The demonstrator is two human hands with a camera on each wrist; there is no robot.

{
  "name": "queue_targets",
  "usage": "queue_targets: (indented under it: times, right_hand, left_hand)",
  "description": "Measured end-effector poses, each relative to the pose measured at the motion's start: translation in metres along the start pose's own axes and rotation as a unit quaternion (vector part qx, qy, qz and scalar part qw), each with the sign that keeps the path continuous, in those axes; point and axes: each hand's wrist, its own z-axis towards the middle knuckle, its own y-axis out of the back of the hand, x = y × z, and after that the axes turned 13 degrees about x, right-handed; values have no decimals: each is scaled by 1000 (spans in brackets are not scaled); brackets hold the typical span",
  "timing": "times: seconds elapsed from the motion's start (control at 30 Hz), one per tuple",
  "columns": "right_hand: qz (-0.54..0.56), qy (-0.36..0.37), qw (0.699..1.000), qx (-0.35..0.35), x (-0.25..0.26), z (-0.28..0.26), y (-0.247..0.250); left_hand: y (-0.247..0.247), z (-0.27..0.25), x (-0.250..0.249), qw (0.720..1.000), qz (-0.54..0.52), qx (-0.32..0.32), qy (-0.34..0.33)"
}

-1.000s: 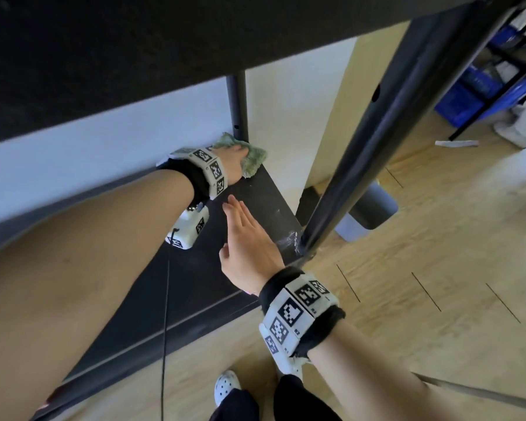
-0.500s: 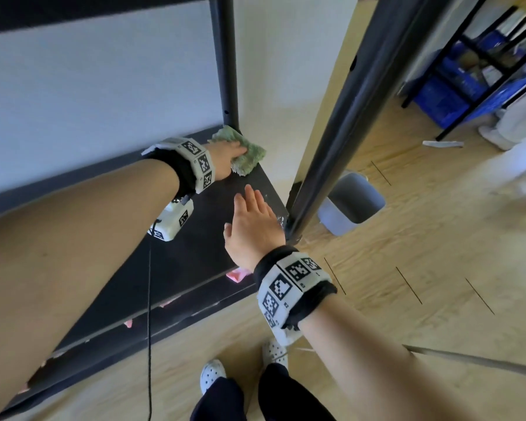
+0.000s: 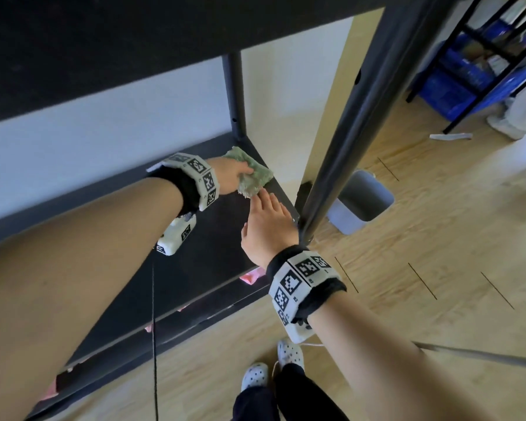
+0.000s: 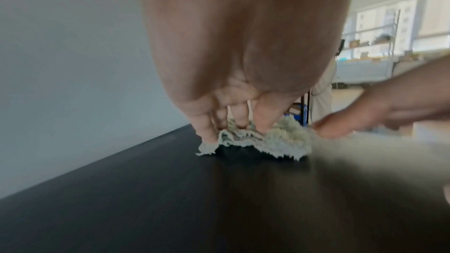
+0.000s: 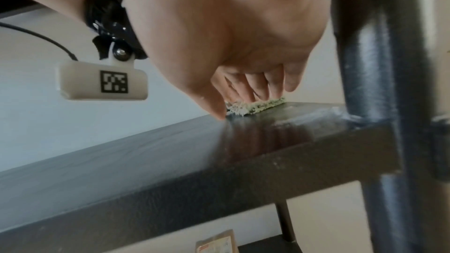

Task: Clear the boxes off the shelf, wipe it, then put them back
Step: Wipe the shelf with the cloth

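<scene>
A black shelf board point(image 3: 213, 247) carries no boxes. At its far right corner my left hand point(image 3: 231, 174) grips a green fluffy cloth point(image 3: 252, 174) and presses it onto the board. The left wrist view shows the fingers point(image 4: 231, 122) bunching the cloth point(image 4: 280, 139) against the shelf point(image 4: 194, 199). My right hand point(image 3: 268, 226) lies open just in front, fingers straight, fingertips at the cloth's near edge. In the right wrist view those fingertips point(image 5: 255, 91) touch the cloth point(image 5: 258, 106) on the shelf point(image 5: 170, 151).
A black upright post point(image 3: 353, 117) stands right of my right hand, and another shelf board point(image 3: 134, 41) hangs overhead. Pink packages point(image 3: 251, 276) show on the level below. A grey bin point(image 3: 362, 199) sits on the wooden floor; a rack with blue crates point(image 3: 468, 74) stands far right.
My right hand has slid forward along the shelf until its fingertips reach the cloth. My left hand has stayed at the far corner holding the cloth.
</scene>
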Motion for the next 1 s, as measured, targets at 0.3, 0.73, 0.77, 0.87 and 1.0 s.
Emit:
queue_targets:
  times: [0.3,0.73,0.77,0.87,1.0]
  right_hand:
    - [23,7,999,-28,7,-25,-10]
    - [-9,-12,998,-66,-17,-60,-14]
    - [-10,-15,998,-67,-17,-60,-15]
    - [-16,-5,998,-66,-17,-56,-17]
    - [-22,-6,997,-77,-15,-49,-20]
  left_hand:
    - [-44,-68,2,995,23,50,-79]
    - [-10,29,4,996,81,-17,20]
    - [-7,36,7,995,92,-26,20]
    - [1,54,16,992,99,-64,33]
    - [-5,45,7,996,43,-70,16]
